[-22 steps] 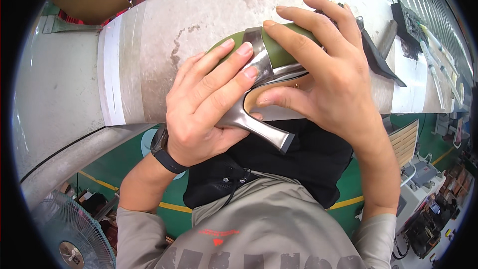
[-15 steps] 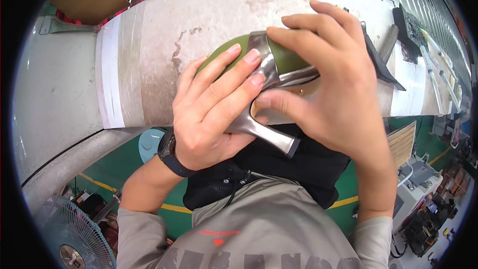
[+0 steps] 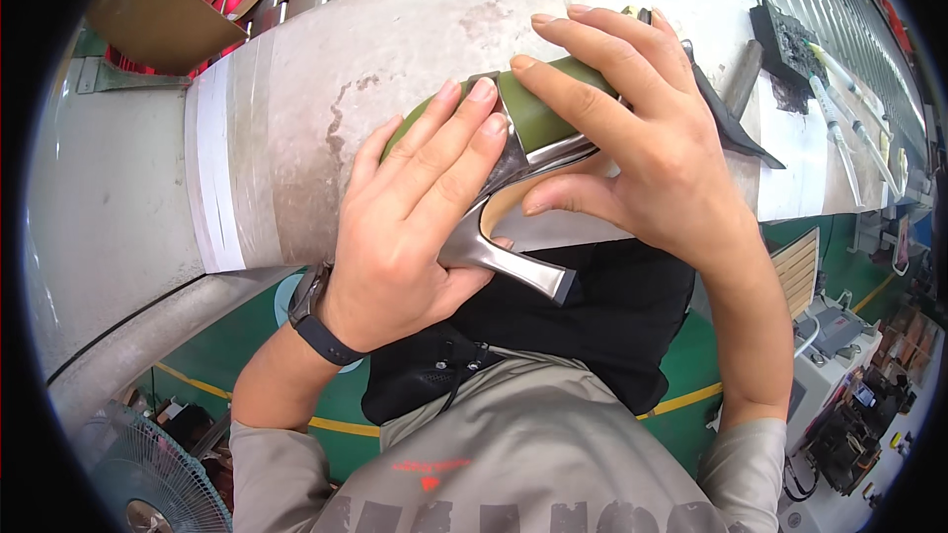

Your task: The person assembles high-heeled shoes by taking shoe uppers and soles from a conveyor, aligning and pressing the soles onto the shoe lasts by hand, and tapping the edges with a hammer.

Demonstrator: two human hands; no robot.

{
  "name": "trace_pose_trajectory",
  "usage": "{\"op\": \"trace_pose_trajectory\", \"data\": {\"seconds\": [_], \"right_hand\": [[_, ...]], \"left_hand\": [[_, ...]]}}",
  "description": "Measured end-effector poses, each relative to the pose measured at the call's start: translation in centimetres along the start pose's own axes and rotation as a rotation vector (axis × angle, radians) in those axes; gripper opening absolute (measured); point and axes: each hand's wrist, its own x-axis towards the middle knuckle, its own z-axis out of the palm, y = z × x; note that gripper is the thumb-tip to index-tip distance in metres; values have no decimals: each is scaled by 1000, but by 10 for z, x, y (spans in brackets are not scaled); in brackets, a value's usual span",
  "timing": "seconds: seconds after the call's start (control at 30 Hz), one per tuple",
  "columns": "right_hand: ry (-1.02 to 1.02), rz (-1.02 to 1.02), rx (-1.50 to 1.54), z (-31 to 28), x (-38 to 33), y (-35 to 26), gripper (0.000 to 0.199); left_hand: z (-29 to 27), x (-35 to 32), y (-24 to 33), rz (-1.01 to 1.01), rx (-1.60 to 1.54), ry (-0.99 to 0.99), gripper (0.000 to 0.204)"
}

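Both hands clamp an olive-green shoe (image 3: 538, 118) over the worn bench (image 3: 296, 138), left hand (image 3: 405, 237) wrapped round the silver heel (image 3: 513, 271), right hand (image 3: 642, 158) pressing the upper (the work looks mid-way, shoe not set down).

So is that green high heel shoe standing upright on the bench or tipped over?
Tipped. The green shoe lies on its side, with its silver heel pointing off the bench edge toward the person, held between the left hand and right hand.
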Motion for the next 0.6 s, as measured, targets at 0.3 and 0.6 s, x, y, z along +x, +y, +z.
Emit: {"op": "trace_pose_trajectory", "data": {"seconds": [0.3, 0.6], "right_hand": [[-35, 36, 17, 0, -1, 0, 77], [-96, 202, 156, -13, 13, -13, 70]], "left_hand": [[3, 1, -3, 33, 9, 2, 81], [6, 1, -5, 30, -11, 0, 79]]}}
